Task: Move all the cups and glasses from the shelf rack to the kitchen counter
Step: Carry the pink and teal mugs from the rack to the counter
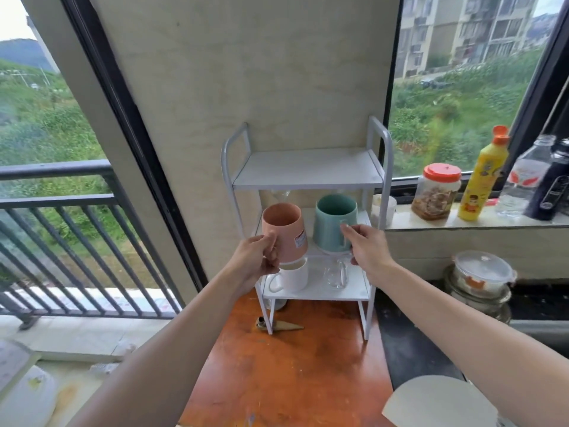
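Observation:
A white three-tier shelf rack (308, 177) stands on an orange table against the wall. My left hand (258, 260) grips the handle of a pink mug (284, 231), held tilted in front of the middle tier. My right hand (368, 248) holds the handle of a teal mug (334, 223) at the middle tier; whether it rests on the shelf I cannot tell. On the lowest tier stand a white mug (292, 277) and a clear glass mug (336, 274). A clear glass (280, 197) shows partly behind the pink mug.
The orange table (292, 371) has a small wedge-shaped object (278, 326) by the rack's foot. A dark counter (409, 340) lies to the right with stacked glass containers (482, 277). The window sill holds a jar (437, 191), a yellow bottle (482, 177) and a water bottle (523, 177).

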